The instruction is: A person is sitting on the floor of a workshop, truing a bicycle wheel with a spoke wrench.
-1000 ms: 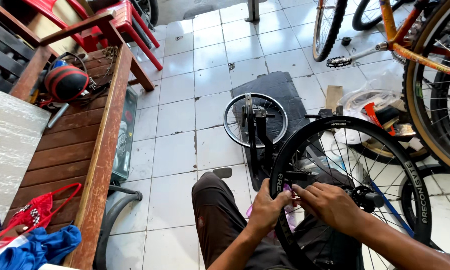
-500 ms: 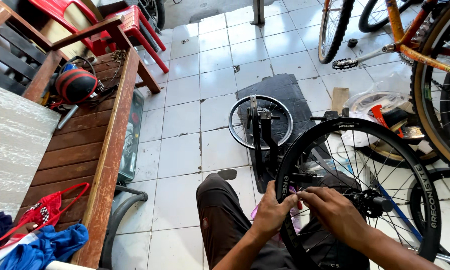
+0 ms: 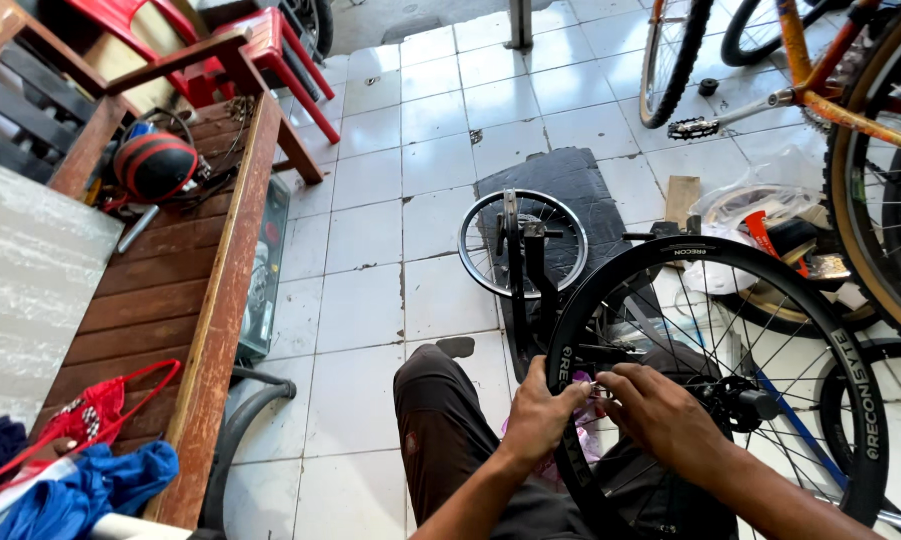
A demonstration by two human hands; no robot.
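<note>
A black bicycle wheel [image 3: 770, 280] with thin spokes stands upright in a black truing stand [image 3: 523, 275] in front of me. My left hand [image 3: 540, 410] grips the near part of the black rim. My right hand [image 3: 660, 415] is beside it, fingers pinched on a small silvery piece at a spoke near the rim; what that piece is I cannot tell. Both hands almost touch. The wheel's hub [image 3: 740, 400] sits just right of my right hand. My knee in dark trousers [image 3: 440, 400] is below.
A smaller wheel [image 3: 480, 245] lies flat on a dark mat [image 3: 570, 185]. A wooden bench [image 3: 170, 290] at the left holds a helmet [image 3: 155, 165] and clothes. An orange bicycle [image 3: 820, 90] and plastic bags [image 3: 750, 215] are at the right. A tyre [image 3: 240, 420] lies under the bench.
The view has shifted slightly; both hands stay at the same spot on the rim, with the right fingers working at the spoke.
</note>
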